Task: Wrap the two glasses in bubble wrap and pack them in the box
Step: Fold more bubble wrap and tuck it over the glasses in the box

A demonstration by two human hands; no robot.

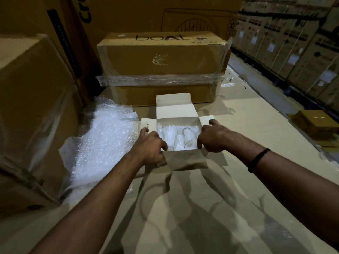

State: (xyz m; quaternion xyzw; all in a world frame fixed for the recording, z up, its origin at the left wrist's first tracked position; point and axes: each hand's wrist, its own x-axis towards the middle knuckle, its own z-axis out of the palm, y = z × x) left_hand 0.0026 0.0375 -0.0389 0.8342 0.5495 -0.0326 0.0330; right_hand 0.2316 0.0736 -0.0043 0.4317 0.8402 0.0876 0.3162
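Open white cardboard box [173, 107], clear glasses [189, 135] inside; left hand [152, 144] and right hand [211, 139] grip its side walls.

Work surface [238, 180] was flat beige cardboard under clear, wrinkled film; can't tell if floor or pallet top. Small white box [173, 107] sat on it mid-frame, flaps open. Bubble wrap [102, 136] lay spread just left of it, touching the left flap. Taped carton stack [161, 94] stood right behind the box. Big carton [31, 107] far left. Small brown carton [315, 121] at right edge.
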